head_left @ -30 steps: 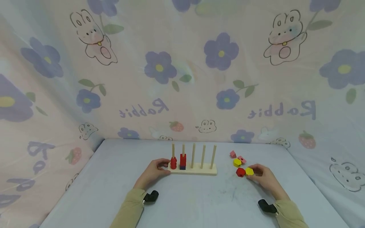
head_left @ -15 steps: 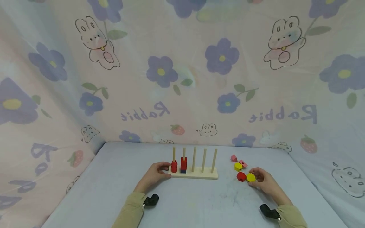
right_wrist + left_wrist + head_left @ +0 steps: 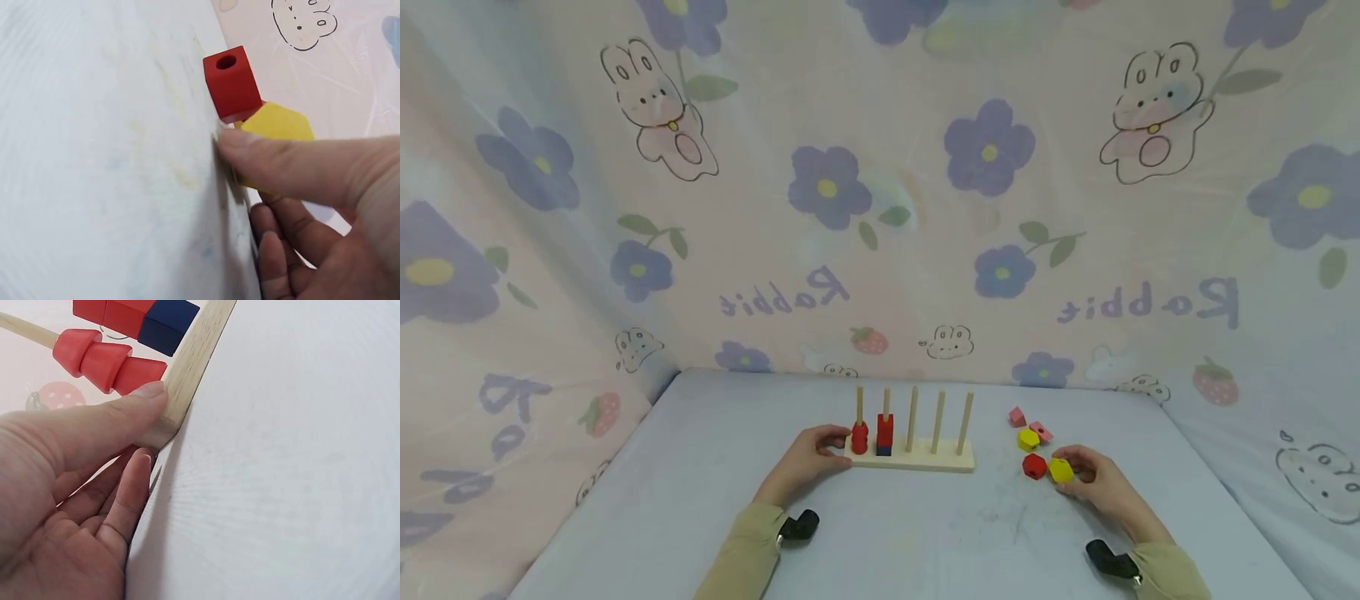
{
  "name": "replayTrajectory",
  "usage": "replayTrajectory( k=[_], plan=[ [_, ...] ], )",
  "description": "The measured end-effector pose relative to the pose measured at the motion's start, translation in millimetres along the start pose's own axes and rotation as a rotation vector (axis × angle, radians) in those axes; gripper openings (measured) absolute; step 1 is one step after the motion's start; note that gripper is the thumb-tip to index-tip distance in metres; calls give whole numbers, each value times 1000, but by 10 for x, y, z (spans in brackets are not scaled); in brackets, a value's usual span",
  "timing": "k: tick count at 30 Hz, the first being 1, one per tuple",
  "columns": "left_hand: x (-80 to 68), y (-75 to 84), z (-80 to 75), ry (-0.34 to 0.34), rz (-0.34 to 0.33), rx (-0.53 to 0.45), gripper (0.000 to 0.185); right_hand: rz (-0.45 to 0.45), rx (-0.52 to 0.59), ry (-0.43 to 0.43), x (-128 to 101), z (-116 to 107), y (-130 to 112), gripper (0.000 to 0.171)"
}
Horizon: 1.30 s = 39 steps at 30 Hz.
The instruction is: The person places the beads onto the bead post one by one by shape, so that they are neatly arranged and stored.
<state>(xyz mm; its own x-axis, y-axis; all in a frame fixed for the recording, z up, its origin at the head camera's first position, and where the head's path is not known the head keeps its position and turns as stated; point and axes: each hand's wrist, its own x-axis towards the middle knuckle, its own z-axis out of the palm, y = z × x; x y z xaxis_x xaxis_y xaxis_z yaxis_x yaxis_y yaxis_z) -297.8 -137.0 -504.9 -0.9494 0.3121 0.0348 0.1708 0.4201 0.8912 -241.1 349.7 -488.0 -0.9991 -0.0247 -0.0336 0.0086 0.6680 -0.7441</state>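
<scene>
My left hand (image 3: 808,458) grips the left end of a wooden peg board (image 3: 917,465), thumb on its top edge in the left wrist view. Three red flared beads (image 3: 107,361) are stacked on the leftmost peg. The second peg carries red square blocks (image 3: 885,429) above a dark blue block (image 3: 167,326). The other three pegs are bare. On the right, my right hand (image 3: 1101,483) pinches a yellow hexagonal bead (image 3: 1061,471), its thumb across the near side in the right wrist view. Close to its left lies a red bead (image 3: 1034,467) with a hole (image 3: 226,62).
Behind the red bead lie another yellow hexagonal bead (image 3: 1028,440) and two pink blocks (image 3: 1017,417). All rest on a white-covered table (image 3: 925,542). A printed rabbit-and-flower cloth (image 3: 910,250) hangs along the back and sides.
The yellow bead in my right hand has shifted slightly right and toward me, a little farther from the red bead. My left hand keeps its grip on the board. The head view has tilted slightly.
</scene>
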Motion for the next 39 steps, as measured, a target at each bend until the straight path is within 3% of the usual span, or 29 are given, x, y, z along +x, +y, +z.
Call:
replayTrajectory(
  k=[5, 13, 17, 22, 26, 29, 39],
  plan=[
    [-35, -39, 26, -9, -18, -23, 52, 9, 16, 3, -25, 38, 38, 38],
    [-47, -42, 54, -26, 40, -20, 50, -28, 32, 19, -84, -35, 61, 39],
    [-21, -42, 38, -12, 41, -5, 50, -103, 11, 68, -64, -140, -72, 40],
    [-2, -55, -4, -5, 29, -11, 51, -243, -17, 199, -42, -166, -357, 38],
    [1, -34, -30, -4, 27, -23, 51, -359, 19, 284, -105, -133, -778, 39],
    [4, -25, -33, -1, 29, -27, 50, -440, 106, 278, -113, -97, -1103, 40],
    [35, 3, -20, -17, 19, -11, 50, -605, 354, 153, 21, 168, -1816, 37]
  ],
)
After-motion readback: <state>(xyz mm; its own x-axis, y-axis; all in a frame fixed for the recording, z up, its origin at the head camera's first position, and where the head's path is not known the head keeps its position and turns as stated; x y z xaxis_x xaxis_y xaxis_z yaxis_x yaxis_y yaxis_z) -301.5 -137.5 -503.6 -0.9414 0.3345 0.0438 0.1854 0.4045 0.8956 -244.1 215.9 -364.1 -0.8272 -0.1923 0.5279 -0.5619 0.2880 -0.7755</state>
